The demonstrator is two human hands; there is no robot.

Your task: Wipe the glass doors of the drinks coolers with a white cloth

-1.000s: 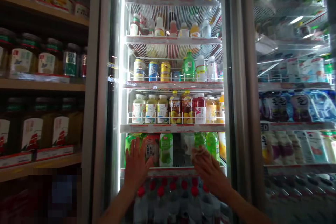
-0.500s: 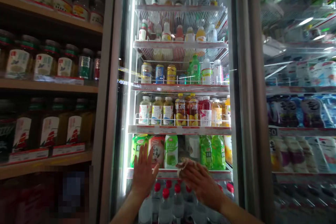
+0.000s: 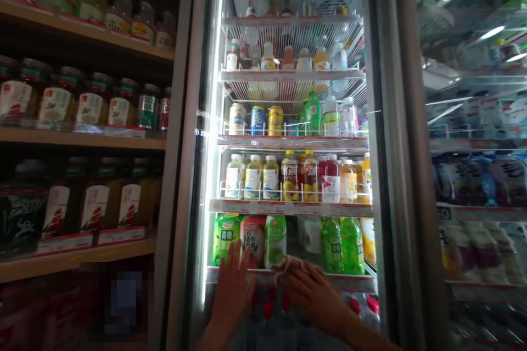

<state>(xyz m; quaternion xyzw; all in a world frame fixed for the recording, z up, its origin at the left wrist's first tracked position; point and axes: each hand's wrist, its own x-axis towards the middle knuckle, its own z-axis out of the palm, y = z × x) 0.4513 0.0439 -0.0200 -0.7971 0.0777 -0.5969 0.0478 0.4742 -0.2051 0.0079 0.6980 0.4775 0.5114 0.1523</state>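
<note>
My left hand [image 3: 234, 285] is raised with its fingers stretched out, palm toward the glass door [image 3: 288, 315] of a lit drinks fridge. To its right, my right hand [image 3: 307, 290] presses a crumpled, pale brown cloth [image 3: 284, 266] to the glass. Part of the cloth is hidden under the fingers. Behind the door, near the hands, stand a green bottle [image 3: 225, 236], a red-labelled bottle [image 3: 252, 238] and a white-and-green bottle [image 3: 275, 241] on a shelf. Red-capped bottles [image 3: 373, 307] are below, partly covered by my hands.
Wire shelves [image 3: 292, 74] above hold cans and bottles. On the left are wooden shelves [image 3: 82, 134] with jars and bottles. A metal door frame [image 3: 405, 148] separates this door from another glass-fronted cooler [image 3: 481, 208] on the right.
The view has shifted, so the fridge sits further right. Both hands have moved slightly lower against the shelf, and the cloth is a little further left relative to the bottles behind it.
</note>
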